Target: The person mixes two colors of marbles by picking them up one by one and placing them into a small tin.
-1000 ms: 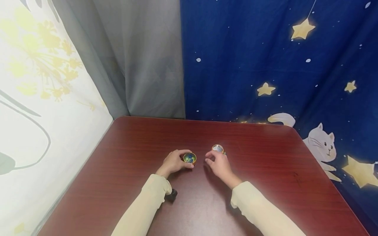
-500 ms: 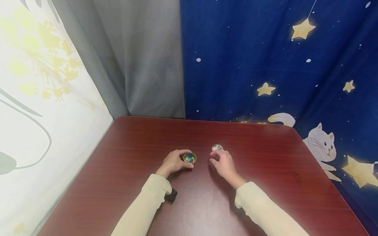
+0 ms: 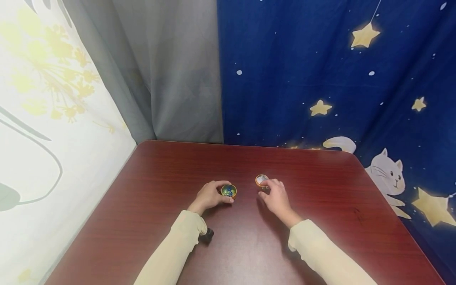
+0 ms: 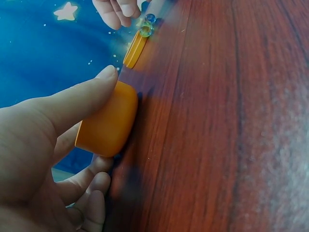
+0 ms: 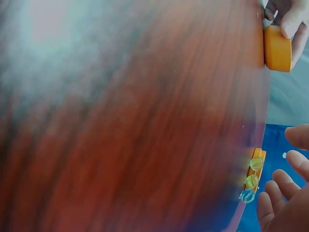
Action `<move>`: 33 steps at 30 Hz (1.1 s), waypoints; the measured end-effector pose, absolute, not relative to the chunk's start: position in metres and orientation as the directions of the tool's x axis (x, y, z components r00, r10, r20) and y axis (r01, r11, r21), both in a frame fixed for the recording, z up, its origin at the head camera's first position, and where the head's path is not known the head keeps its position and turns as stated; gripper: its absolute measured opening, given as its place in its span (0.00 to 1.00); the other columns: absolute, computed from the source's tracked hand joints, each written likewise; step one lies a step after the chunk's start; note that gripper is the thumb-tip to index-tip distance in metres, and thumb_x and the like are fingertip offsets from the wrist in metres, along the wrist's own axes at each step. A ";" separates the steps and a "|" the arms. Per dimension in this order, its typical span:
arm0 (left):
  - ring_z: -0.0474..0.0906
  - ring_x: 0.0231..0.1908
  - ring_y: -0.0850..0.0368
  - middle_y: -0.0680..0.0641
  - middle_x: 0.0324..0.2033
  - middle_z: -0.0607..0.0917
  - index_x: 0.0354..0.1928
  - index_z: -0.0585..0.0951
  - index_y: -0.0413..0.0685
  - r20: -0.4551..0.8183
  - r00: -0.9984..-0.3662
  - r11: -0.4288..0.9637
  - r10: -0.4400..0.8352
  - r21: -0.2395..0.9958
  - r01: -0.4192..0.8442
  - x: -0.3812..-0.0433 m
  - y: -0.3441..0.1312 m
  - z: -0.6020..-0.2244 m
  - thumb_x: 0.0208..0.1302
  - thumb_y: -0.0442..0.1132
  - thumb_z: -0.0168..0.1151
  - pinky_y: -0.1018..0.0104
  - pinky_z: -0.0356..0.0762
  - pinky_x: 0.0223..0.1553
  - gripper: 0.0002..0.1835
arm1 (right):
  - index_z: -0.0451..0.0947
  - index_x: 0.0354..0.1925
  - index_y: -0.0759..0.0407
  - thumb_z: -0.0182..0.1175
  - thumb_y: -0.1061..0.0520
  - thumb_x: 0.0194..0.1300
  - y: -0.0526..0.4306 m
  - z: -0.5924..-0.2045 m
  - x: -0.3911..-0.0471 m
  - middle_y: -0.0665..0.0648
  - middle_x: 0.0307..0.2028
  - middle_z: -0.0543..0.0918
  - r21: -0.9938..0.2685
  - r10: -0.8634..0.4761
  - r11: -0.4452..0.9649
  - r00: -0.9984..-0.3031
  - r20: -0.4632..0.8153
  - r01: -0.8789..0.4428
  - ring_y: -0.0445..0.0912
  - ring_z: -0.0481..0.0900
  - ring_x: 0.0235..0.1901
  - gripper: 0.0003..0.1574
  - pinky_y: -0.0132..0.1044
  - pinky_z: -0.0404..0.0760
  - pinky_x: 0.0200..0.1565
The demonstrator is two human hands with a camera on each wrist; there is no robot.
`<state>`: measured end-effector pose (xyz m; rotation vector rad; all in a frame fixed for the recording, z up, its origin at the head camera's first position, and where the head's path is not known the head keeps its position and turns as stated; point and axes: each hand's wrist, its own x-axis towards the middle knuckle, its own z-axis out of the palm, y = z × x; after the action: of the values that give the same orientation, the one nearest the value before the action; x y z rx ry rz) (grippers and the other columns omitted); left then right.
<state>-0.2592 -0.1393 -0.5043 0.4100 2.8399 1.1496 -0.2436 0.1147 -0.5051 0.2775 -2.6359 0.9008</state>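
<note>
A small orange cup [image 3: 228, 191] stands on the table, with glossy blue-green pieces showing inside it. My left hand [image 3: 211, 195] grips its side between thumb and fingers; the left wrist view shows the thumb [image 4: 82, 104] along the smooth orange wall [image 4: 108, 121]. To the right lies a shallow round orange lid [image 3: 261, 179] with a silvery inside. Close in front of the lid sit a few clear glass marbles [image 5: 252, 181], tinted yellow-green and blue. My right hand [image 3: 276, 196] hovers beside them, fingers loosely bent and holding nothing; its fingertips overlap the lid's near edge in the head view.
The dark red wooden table [image 3: 171, 166] has rounded far corners. Behind it hang a grey curtain [image 3: 181, 79] and a blue curtain with stars [image 3: 285, 79]; a pale patterned sheet [image 3: 71, 158] runs along the left. A black object [image 3: 207, 236] sits at the left wrist.
My right hand has shifted to the right along the lid's near edge, uncovering more of the lid's left side. The left hand and the cup have stayed still.
</note>
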 end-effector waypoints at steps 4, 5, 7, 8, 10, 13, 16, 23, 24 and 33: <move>0.75 0.34 0.61 0.58 0.31 0.82 0.52 0.82 0.65 0.054 -0.964 0.690 0.262 0.688 0.226 -0.260 -0.139 -0.505 0.41 0.53 0.81 0.58 0.72 0.37 0.31 | 0.82 0.45 0.62 0.74 0.62 0.48 0.117 -0.505 -0.244 0.62 0.44 0.80 -0.557 -0.069 0.781 -0.925 0.373 -0.283 0.58 0.72 0.44 0.23 0.51 0.69 0.48; 0.75 0.34 0.61 0.58 0.32 0.82 0.52 0.82 0.65 0.054 -0.964 0.690 0.262 0.688 0.226 -0.260 -0.139 -0.505 0.41 0.53 0.81 0.58 0.72 0.37 0.31 | 0.82 0.45 0.63 0.74 0.62 0.48 0.118 -0.506 -0.244 0.63 0.44 0.80 -0.557 -0.066 0.782 -0.926 0.372 -0.280 0.58 0.72 0.44 0.24 0.51 0.69 0.48; 0.75 0.35 0.61 0.58 0.32 0.82 0.52 0.82 0.65 0.055 -0.964 0.690 0.262 0.687 0.226 -0.260 -0.139 -0.506 0.41 0.53 0.81 0.58 0.72 0.38 0.31 | 0.81 0.46 0.63 0.74 0.62 0.47 0.120 -0.507 -0.244 0.63 0.45 0.80 -0.553 -0.062 0.787 -0.927 0.371 -0.274 0.59 0.72 0.44 0.25 0.51 0.69 0.48; 0.75 0.35 0.61 0.58 0.32 0.82 0.52 0.82 0.64 0.057 -0.963 0.690 0.263 0.687 0.228 -0.260 -0.139 -0.506 0.40 0.53 0.81 0.58 0.72 0.38 0.31 | 0.81 0.47 0.63 0.74 0.62 0.47 0.121 -0.508 -0.245 0.63 0.46 0.79 -0.553 -0.059 0.788 -0.928 0.368 -0.269 0.59 0.72 0.44 0.26 0.51 0.69 0.48; 0.76 0.35 0.61 0.58 0.32 0.82 0.52 0.82 0.64 0.056 -0.963 0.690 0.262 0.687 0.228 -0.260 -0.139 -0.506 0.40 0.54 0.81 0.58 0.72 0.38 0.31 | 0.81 0.47 0.63 0.74 0.61 0.46 0.124 -0.510 -0.246 0.64 0.46 0.79 -0.551 -0.054 0.793 -0.930 0.364 -0.261 0.59 0.72 0.45 0.26 0.51 0.68 0.48; 0.76 0.35 0.61 0.58 0.32 0.82 0.52 0.83 0.64 0.058 -0.963 0.688 0.264 0.688 0.230 -0.259 -0.139 -0.505 0.40 0.54 0.81 0.58 0.72 0.38 0.31 | 0.81 0.47 0.63 0.75 0.60 0.46 0.127 -0.510 -0.247 0.64 0.47 0.78 -0.554 -0.042 0.795 -0.934 0.354 -0.246 0.60 0.72 0.46 0.27 0.52 0.68 0.49; 0.76 0.35 0.61 0.58 0.32 0.82 0.51 0.83 0.65 0.057 -0.963 0.686 0.264 0.690 0.229 -0.259 -0.140 -0.505 0.40 0.54 0.81 0.58 0.72 0.38 0.31 | 0.81 0.47 0.62 0.75 0.60 0.45 0.129 -0.509 -0.247 0.65 0.47 0.78 -0.558 -0.033 0.796 -0.937 0.347 -0.234 0.61 0.71 0.47 0.28 0.52 0.68 0.50; 0.76 0.35 0.61 0.58 0.33 0.83 0.51 0.83 0.65 0.055 -0.964 0.683 0.261 0.695 0.224 -0.259 -0.140 -0.506 0.40 0.53 0.81 0.58 0.72 0.38 0.31 | 0.79 0.49 0.65 0.75 0.59 0.46 0.133 -0.507 -0.251 0.67 0.46 0.77 -0.550 -0.018 0.814 -0.954 0.300 -0.188 0.62 0.70 0.49 0.31 0.53 0.67 0.51; 0.76 0.35 0.61 0.58 0.33 0.83 0.51 0.83 0.65 0.056 -0.964 0.684 0.259 0.694 0.224 -0.259 -0.140 -0.506 0.40 0.53 0.81 0.58 0.72 0.38 0.31 | 0.79 0.50 0.65 0.75 0.58 0.46 0.134 -0.507 -0.252 0.67 0.46 0.77 -0.547 -0.015 0.818 -0.958 0.287 -0.176 0.63 0.70 0.49 0.31 0.53 0.67 0.51; 0.76 0.35 0.61 0.57 0.33 0.83 0.52 0.83 0.65 0.055 -0.964 0.683 0.260 0.695 0.224 -0.258 -0.140 -0.504 0.40 0.53 0.81 0.58 0.72 0.38 0.31 | 0.78 0.51 0.68 0.73 0.56 0.50 0.141 -0.504 -0.261 0.67 0.46 0.79 -0.516 0.032 0.855 -0.987 0.154 -0.053 0.62 0.72 0.49 0.31 0.53 0.68 0.51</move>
<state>-0.2582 -0.1396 -0.5045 0.4086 2.8380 1.1616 -0.2610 0.1409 -0.5040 0.0157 -2.8724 0.8061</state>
